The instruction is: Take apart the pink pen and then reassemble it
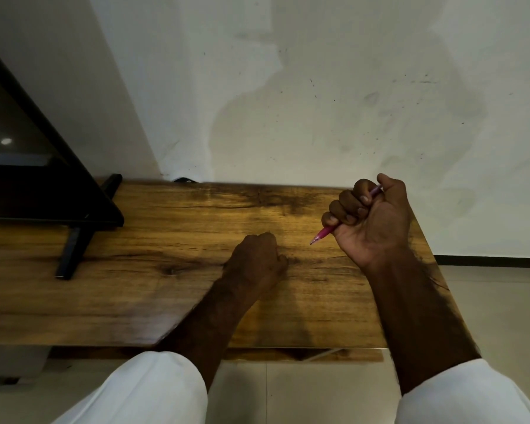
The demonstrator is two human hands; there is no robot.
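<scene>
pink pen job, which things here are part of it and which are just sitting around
Part of the job:
pink pen, gripped in the right hand, tip pointing down-left
left hand, closed, resting on the table; nothing seen in it

Just there:
black screen and its stand, far left of the table

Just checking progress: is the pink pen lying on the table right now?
No, the right hand grips the pink pen in a fist above the table.

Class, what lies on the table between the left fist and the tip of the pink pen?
Nothing: in the head view, only bare wooden table separates the left hand from the pink pen.
</scene>
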